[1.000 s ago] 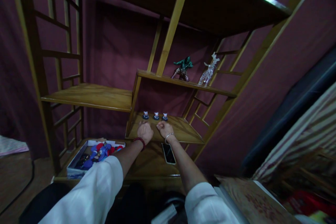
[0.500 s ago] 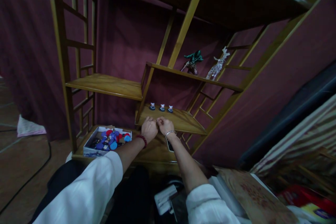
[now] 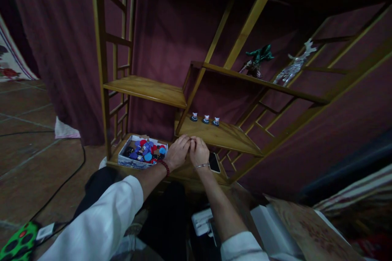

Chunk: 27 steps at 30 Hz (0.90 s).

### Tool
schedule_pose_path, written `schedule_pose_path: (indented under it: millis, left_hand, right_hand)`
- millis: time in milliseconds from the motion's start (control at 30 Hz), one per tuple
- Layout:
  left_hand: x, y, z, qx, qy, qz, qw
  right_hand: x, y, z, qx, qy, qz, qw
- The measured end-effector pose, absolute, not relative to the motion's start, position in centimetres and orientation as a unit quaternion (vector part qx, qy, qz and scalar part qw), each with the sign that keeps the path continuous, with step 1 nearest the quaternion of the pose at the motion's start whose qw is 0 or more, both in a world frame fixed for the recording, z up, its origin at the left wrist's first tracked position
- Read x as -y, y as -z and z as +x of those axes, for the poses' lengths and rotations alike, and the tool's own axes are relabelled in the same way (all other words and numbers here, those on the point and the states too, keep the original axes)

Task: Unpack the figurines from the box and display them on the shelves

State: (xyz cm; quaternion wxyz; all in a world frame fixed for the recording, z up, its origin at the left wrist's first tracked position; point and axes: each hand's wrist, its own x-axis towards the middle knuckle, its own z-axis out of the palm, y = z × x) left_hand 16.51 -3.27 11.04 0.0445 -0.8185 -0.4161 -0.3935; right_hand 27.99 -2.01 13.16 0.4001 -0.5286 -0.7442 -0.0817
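My left hand [image 3: 179, 151], with a dark red bead bracelet at the wrist, and my right hand [image 3: 199, 151], with a silver bangle, meet in front of the small lower shelf [image 3: 225, 136]. Their fingers are bent and pressed together at the tips; whatever lies between them is hidden. Behind them on that shelf, three small dark-and-white figurines [image 3: 206, 119] stand in a row. Left of my left hand sits an open box [image 3: 133, 164] full of small blue, red and purple pieces. A black phone [image 3: 214, 162] lies just right of my right wrist.
A green and brown figure [image 3: 257, 61] and a clear deer figure [image 3: 295, 65] stand on the upper right shelf [image 3: 226, 69]. Wooden uprights frame the unit. A cable [image 3: 72, 173] and a green spotted object [image 3: 20, 240] lie on the floor. A brown printed board [image 3: 309, 224] is at the lower right.
The view has turned left, so the shelving appears farther right. My hands have moved left relative to the shelf and stay together. More of the phone shows. The three figurines have not moved.
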Motion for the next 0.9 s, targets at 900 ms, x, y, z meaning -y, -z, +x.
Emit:
schedule_pose_path:
  millis: [900]
  left_hand:
    - [3.9,-2.2,8.8,0.572,0.269,-0.772,-0.068]
  right_hand:
    - [1.2,-1.6,19.1,0.762,-0.138,-0.547,0.317]
